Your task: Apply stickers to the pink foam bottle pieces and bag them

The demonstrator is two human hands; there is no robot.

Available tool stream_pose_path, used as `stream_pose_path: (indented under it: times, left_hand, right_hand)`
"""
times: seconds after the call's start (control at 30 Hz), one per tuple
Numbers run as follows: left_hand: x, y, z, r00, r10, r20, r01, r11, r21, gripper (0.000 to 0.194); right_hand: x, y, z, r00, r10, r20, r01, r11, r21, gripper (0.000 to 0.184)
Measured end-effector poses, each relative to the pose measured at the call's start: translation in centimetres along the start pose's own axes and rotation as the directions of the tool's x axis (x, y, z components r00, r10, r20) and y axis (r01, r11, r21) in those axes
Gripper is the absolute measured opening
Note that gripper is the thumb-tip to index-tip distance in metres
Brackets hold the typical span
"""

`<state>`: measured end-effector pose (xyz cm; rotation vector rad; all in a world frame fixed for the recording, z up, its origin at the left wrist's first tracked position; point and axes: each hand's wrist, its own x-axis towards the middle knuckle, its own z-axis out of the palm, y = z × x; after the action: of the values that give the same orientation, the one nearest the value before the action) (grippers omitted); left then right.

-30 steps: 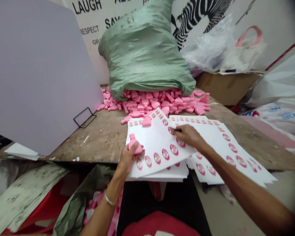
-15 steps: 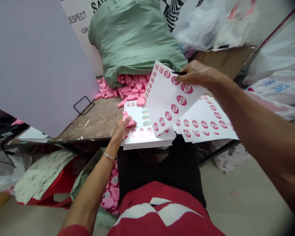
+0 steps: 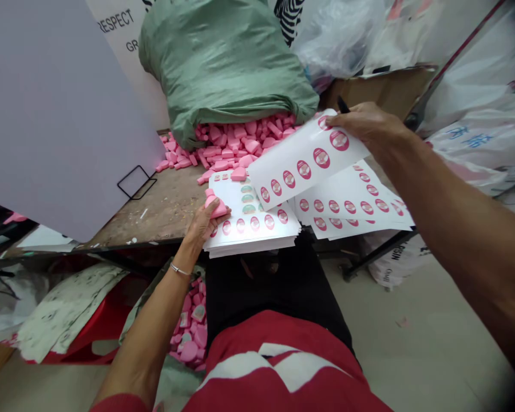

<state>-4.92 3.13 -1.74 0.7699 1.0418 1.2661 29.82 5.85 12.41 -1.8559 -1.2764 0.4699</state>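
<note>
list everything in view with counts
flat lilac board: one, lilac, leaning at table's left
woven green sack: one, pale green, on table's far side
pink foam pieces: many, pink, heaped at sack's mouth
white sheets with pink ovals: many, white, stacked on table
worn wooden table: one, brown, beneath
clear plastic bag: one, clear, behind sack
cardboard box: one, brown, right of sack
left hand: one, holding a pink foam piece
right hand: one, raising a sheet, black pen in fingers

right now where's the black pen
In the head view, the black pen sticks up from the right hand, which holds the raised corner of a printed white sheet, just right of the pile of pink pieces.
</note>
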Motion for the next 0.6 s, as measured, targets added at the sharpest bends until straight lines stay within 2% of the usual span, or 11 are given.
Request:
stream_pose_path:
  times: [0.17,0.27,0.37,0.47,0.6]
  left_hand:
    - [0.1,0.2,-0.1,0.999,-0.035,0.003,0.035,0.999,-0.010,0.014]
    - [0.1,0.3,-0.1,0.999,-0.050,-0.004,0.050,0.999,-0.018,0.012]
    - [0.1,0.5,-0.2,0.998,-0.067,-0.006,0.066,0.997,-0.034,0.011]
    - [0.0,0.6,-0.4,0.997,-0.080,-0.001,0.080,0.995,-0.052,0.012]
    - [0.0,0.7,-0.6,0.996,-0.084,-0.005,0.084,0.994,-0.072,0.015]
  right_hand:
    - [-0.1,1.8,0.5,1.000,0.022,0.013,-0.023,0.992,0.121,0.056]
    - [0.1,2.0,0.8,0.999,0.016,0.030,-0.020,0.989,0.146,0.053]
    - [0.7,2.1,0.9,0.999,0.029,0.046,-0.040,0.965,0.260,0.054]
    - [1.5,2.3,0.7,0.997,-0.001,0.074,-0.025,0.936,0.352,0.056]
    - [2.1,3.4,-0.4,0.999,-0.032,0.038,0.017,0.938,0.346,0.055]
